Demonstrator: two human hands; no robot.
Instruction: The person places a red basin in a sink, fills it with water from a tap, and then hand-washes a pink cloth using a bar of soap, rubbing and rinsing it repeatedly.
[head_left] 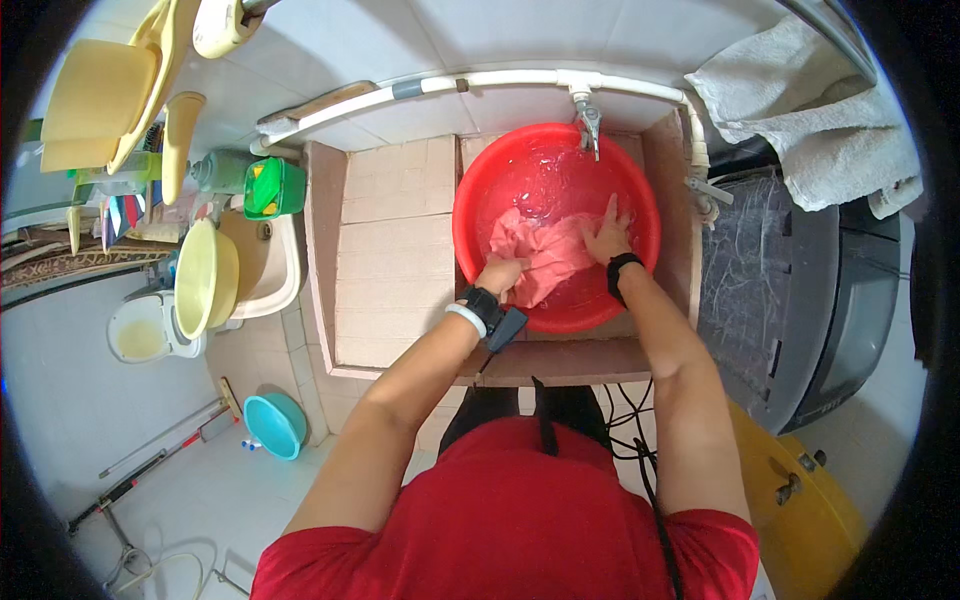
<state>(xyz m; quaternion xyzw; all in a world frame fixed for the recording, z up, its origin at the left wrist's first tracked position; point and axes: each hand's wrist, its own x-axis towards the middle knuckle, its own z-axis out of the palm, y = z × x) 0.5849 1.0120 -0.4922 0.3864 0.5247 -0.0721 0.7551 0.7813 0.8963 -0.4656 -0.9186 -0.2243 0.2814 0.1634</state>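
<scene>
A round red basin (470, 262) with water in it stands below a metal tap (590, 125). Spread through the water is a wet, crumpled pink cloth (548, 258); its exact kind cannot be made out. My left hand (503, 275) grips the cloth's near left part, fingers closed on the fabric. At the right side of the basin, my right hand (608, 242) rests against the cloth's right end with its fingers spread apart. Ripples and bubbles show in the water near the tap.
The basin sits in a tiled trough with a raised rim (320, 260). White pipe (520, 78) runs along the wall behind. To the right are a white towel (790, 90) and a dark appliance (860, 310); to the left, a green basket (275, 190) and a yellow basin (205, 280).
</scene>
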